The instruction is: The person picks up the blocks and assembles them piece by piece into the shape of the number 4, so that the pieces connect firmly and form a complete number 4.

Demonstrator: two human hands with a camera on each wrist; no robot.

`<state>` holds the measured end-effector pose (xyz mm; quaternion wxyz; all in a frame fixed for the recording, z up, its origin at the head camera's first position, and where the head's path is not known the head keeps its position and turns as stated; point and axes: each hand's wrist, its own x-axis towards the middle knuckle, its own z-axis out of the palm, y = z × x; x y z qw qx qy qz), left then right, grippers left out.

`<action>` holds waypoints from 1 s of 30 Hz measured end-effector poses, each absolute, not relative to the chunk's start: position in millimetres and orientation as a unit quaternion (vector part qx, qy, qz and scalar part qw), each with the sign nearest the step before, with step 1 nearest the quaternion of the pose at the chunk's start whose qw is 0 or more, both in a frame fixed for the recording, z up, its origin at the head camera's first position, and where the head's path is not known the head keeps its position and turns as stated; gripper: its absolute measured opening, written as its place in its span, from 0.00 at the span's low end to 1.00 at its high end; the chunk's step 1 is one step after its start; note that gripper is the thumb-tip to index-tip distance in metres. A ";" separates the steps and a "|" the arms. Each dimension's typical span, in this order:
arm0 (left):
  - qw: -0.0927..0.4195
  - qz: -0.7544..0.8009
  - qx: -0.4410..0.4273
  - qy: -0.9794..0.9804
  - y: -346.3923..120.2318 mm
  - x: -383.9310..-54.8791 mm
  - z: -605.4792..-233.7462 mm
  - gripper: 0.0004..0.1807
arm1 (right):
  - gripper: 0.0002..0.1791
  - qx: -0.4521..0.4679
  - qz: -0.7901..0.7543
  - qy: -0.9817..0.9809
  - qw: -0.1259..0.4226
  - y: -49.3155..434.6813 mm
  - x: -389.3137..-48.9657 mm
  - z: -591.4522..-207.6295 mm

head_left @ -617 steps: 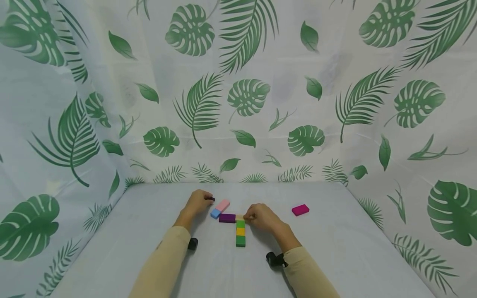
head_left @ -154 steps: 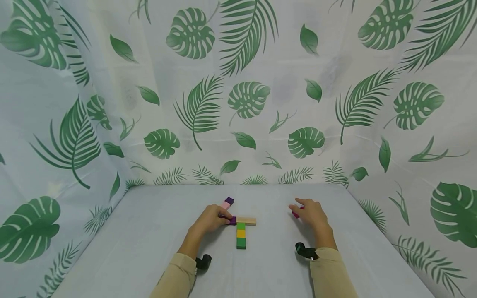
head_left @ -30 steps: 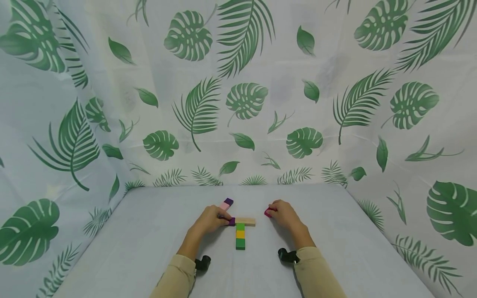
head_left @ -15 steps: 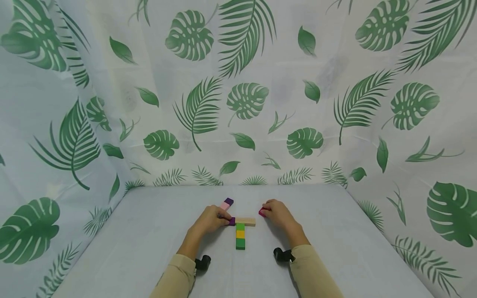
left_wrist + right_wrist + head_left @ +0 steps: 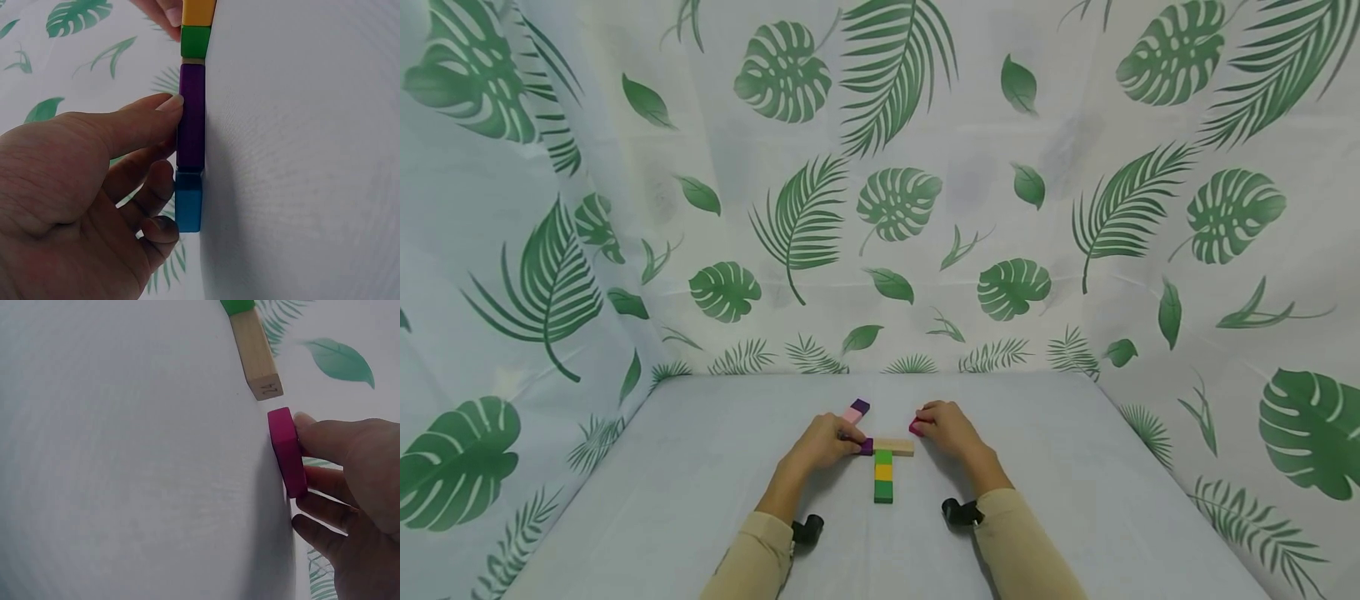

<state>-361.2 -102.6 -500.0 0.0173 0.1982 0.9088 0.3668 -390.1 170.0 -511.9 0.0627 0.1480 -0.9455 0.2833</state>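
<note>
My left hand (image 5: 820, 442) holds a purple block (image 5: 192, 119) with its thumb and curled fingers, at the left end of a plain wooden block (image 5: 897, 447). A blue block (image 5: 189, 203) abuts the purple one in the left wrist view; the hand hides it in the head view. My right hand (image 5: 951, 429) pinches a magenta block (image 5: 287, 450) between thumb and fingers, a small gap from the wooden block's stamped end. Toward me from the wooden block runs a column of light green (image 5: 883, 457), yellow (image 5: 883, 472) and darker green (image 5: 883, 492) blocks.
A pink block (image 5: 852, 415) and a dark purple block (image 5: 861, 407) lie in a slanted line beyond my left hand. White cloth covers the table (image 5: 700, 483). A leaf-patterned curtain (image 5: 895, 333) stands behind the far edge and along the sides.
Over the last second my right hand has slid left with the magenta block, closer to the wooden block. My left hand has stayed in place on the purple block.
</note>
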 end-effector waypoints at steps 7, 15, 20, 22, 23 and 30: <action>0.016 0.368 0.200 0.908 -102.4 -361.3 -500.3 0.08 | 0.16 0.164 0.282 -0.944 0.057 162.3 -392.3 -510.4; 0.021 0.368 0.200 0.908 -102.2 -362.3 -500.3 0.08 | 0.16 0.155 0.272 -0.949 0.045 156.1 -392.4 -508.4; 0.023 0.365 0.198 0.910 -102.4 -361.8 -499.6 0.08 | 0.17 0.155 0.263 -0.951 0.040 152.0 -393.1 -508.2; 0.026 0.366 0.192 0.910 -102.4 -361.5 -499.5 0.08 | 0.17 0.158 0.257 -0.953 0.039 149.9 -392.9 -508.4; 0.026 0.366 0.192 0.910 -102.4 -361.5 -499.5 0.08 | 0.17 0.157 0.258 -0.953 0.037 148.8 -392.5 -508.4; 0.020 0.363 0.202 0.910 -102.6 -360.8 -498.1 0.08 | 0.16 0.158 0.258 -0.952 0.034 143.2 -389.9 -505.5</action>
